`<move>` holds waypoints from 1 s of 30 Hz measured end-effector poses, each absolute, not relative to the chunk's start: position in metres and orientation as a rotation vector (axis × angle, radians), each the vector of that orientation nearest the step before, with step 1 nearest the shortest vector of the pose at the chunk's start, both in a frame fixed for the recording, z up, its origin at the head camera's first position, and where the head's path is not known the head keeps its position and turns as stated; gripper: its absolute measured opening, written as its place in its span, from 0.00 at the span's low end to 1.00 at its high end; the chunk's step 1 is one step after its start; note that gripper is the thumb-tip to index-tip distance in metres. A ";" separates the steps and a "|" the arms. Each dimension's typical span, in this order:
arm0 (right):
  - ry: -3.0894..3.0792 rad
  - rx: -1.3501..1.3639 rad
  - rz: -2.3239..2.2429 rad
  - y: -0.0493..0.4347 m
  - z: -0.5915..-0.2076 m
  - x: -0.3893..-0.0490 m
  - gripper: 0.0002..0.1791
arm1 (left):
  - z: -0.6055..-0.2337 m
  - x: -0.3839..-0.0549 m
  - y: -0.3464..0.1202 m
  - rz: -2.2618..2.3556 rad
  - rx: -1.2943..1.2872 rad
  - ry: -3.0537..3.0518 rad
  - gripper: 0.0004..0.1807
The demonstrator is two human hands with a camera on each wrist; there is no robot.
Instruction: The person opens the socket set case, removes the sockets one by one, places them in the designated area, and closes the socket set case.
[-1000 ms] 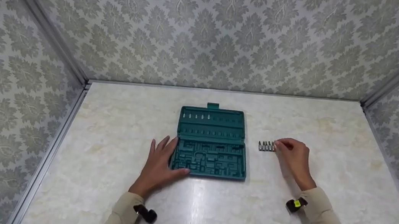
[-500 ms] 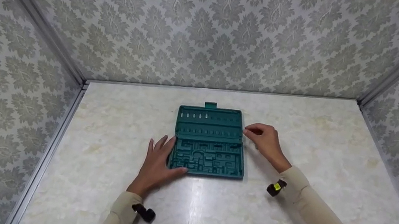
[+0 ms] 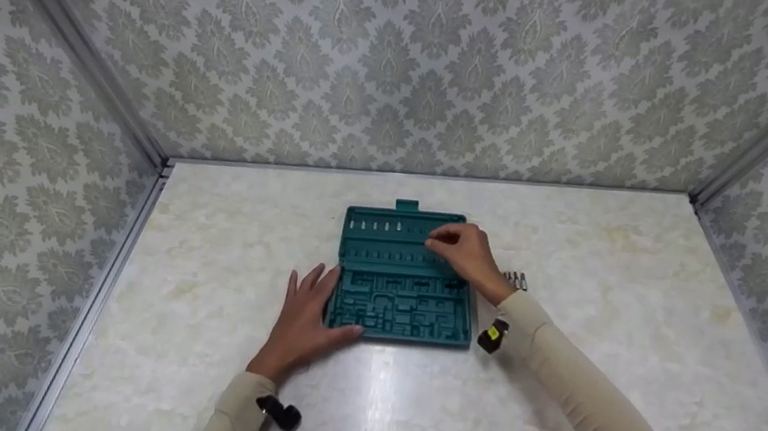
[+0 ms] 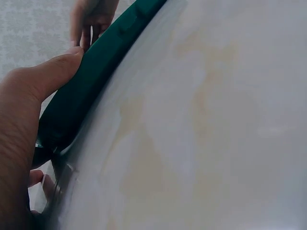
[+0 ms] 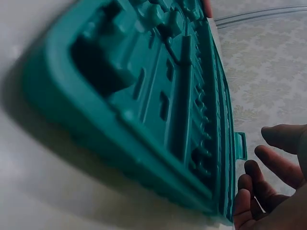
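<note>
A green plastic bit case [image 3: 388, 240] lies unfolded on the table, with several small silver bits [image 3: 375, 225] standing in the left part of its far row. My right hand [image 3: 467, 260] is over the right side of the lid half, thumb and forefinger drawn together as around one small bit; the bit itself is too small or hidden to make out. My left hand [image 3: 303, 320] rests against the case's near left corner, fingers spread along the side and thumb on the front edge. A row of loose bits [image 3: 515, 280] lies right of the case, partly behind my right wrist.
The pale marbled table [image 3: 202, 243] surrounds the case. Patterned walls [image 3: 404, 62] enclose its back and sides. A latch tab [image 3: 407, 204] sticks out from the case's far edge. The near half holds moulded recesses [image 3: 409, 308].
My right hand has moved left from the loose bits to above the lid half, its fingers still pinched. The row of bits beside the case has come into fuller view. My left hand stays put.
</note>
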State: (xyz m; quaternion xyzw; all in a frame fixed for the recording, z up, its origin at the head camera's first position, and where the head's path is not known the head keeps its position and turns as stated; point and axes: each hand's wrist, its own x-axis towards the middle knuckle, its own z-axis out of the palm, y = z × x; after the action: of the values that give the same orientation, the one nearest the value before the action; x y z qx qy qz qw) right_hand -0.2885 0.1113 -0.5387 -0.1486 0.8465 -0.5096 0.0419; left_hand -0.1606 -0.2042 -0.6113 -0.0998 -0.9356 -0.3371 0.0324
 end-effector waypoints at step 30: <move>2.653 -0.543 -1.509 0.050 -0.556 -0.331 0.11 | -0.612 -0.162 -0.204 -1.001 -0.317 -2.894 0.67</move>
State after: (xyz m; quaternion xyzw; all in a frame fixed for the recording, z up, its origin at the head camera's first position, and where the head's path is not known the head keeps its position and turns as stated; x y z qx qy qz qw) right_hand -0.3314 0.0502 -0.5561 -0.1751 0.8556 -0.4867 0.0207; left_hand -0.1624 -0.2042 -0.6123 -0.1029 -0.9395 -0.3251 0.0314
